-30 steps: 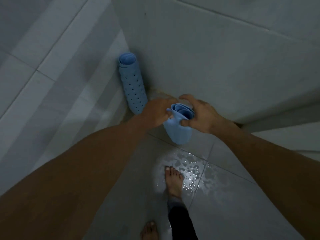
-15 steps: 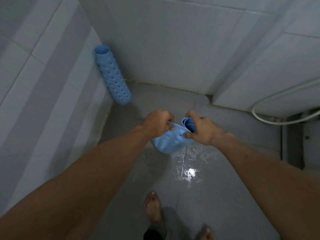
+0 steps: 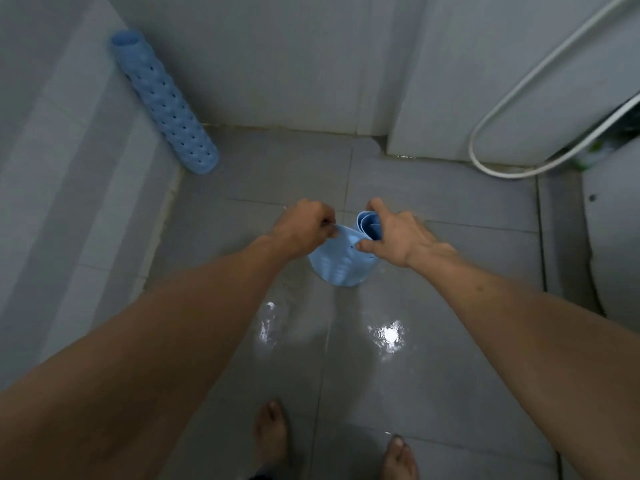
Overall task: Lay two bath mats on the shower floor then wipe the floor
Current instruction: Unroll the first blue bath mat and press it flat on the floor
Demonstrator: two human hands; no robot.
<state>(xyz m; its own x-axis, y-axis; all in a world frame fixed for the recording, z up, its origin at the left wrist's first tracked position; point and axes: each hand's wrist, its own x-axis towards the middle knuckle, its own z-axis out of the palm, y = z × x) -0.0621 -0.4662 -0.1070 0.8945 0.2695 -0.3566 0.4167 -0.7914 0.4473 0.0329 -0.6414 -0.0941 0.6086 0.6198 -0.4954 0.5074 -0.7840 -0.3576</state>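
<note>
A blue bath mat, still partly rolled, hangs above the wet grey tile floor between both hands. My left hand pinches its loose outer edge. My right hand grips the rolled part, whose coiled end shows beside the thumb. A second blue bath mat, rolled into a tube with small holes, leans in the left corner against the wall, its lower end on the floor.
Tiled walls close the space at left and back. A white shower hose loops down the right wall to floor level. A pale rounded fixture sits at the right edge. My bare feet stand at the bottom, on wet floor.
I have stepped back from the corner with the mat held in both hands. The hands have drawn slightly apart, pulling the outer edge off the roll. The leaning mat has not moved.
</note>
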